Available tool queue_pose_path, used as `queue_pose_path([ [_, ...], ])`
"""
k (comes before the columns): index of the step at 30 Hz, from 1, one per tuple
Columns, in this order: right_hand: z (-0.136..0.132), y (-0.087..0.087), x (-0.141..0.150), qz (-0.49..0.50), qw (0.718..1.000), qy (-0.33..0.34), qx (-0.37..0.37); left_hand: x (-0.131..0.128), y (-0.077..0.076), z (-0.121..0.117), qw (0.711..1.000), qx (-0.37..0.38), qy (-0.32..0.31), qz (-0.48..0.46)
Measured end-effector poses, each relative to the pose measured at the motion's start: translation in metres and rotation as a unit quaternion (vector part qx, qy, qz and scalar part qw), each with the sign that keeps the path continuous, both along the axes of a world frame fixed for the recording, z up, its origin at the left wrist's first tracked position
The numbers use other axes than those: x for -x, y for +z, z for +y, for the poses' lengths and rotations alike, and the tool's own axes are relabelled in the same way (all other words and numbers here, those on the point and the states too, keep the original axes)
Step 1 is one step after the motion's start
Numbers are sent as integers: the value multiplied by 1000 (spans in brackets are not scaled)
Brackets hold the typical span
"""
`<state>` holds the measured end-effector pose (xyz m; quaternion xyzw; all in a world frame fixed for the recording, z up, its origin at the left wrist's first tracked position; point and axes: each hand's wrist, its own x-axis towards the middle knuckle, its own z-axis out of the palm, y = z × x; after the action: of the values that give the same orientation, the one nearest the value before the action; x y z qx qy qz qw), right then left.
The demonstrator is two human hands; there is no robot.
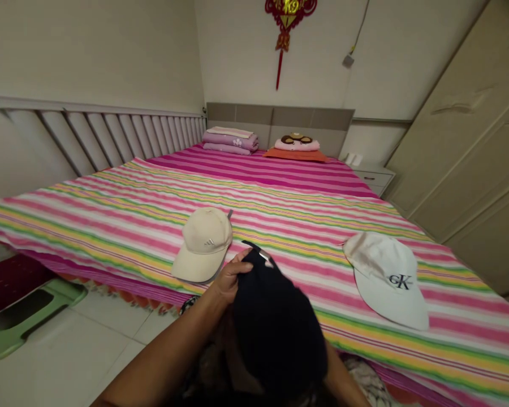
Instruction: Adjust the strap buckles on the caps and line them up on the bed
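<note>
Currently pinching dark cap (280,322) by its upper left edge with left hand (231,280): thumb pressed on near face, rest mostly tucked behind, closed on the cloth right by the strap (254,248). Right hand hidden by dark cap, only right forearm (343,374) showing at its lower right; cannot tell how far open or what, if anything, held. Dark cap held up at near edge of striped sheet (123,220), blurry and dim low down.

Just left of dark cap: beige cap (206,234), lying on sheet, brim toward camera, small mark on front. Well right of dark cap: white cap (384,260), also on sheet, dark letters on front.

Farther beyond dark cap: magenta striped bedding (254,172), then folded purple quilt (229,139) to its left, orange pillow (297,154) to its right with pink folded cloth (299,146) on top, headboard (237,116) behind both. High above dark cap: red wall hanging (289,12).

Far left of dark cap: white slatted rail (34,104); lower, green stool (63,294) on tiled floor (89,339). Far right of it: nightstand (375,176), tall cupboard (470,152).
</note>
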<state>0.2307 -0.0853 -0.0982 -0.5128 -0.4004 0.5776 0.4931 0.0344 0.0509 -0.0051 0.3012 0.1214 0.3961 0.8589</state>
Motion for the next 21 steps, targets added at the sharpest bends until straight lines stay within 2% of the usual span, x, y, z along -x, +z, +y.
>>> queue_pose_path([
  [3,12,32,-8,4,1000,-29,-7,-5,3,-14,998,-32,-55,-11],
  [6,21,73,2,-9,996,22,-84,-11,5,-24,995,-33,-89,7],
  [9,23,100,22,33,992,71,-97,-10,6,-30,993,-53,-101,42],
  [12,20,107,35,70,993,63,-74,-6,5,-35,984,-83,-130,87],
  [15,17,106,37,116,991,29,-66,-3,4,-37,983,-75,-154,71],
  [17,15,106,36,134,989,19,-66,-4,4,-38,986,-63,-142,63],
  [21,13,108,35,110,991,24,-69,-6,9,-38,985,-60,-113,118],
])
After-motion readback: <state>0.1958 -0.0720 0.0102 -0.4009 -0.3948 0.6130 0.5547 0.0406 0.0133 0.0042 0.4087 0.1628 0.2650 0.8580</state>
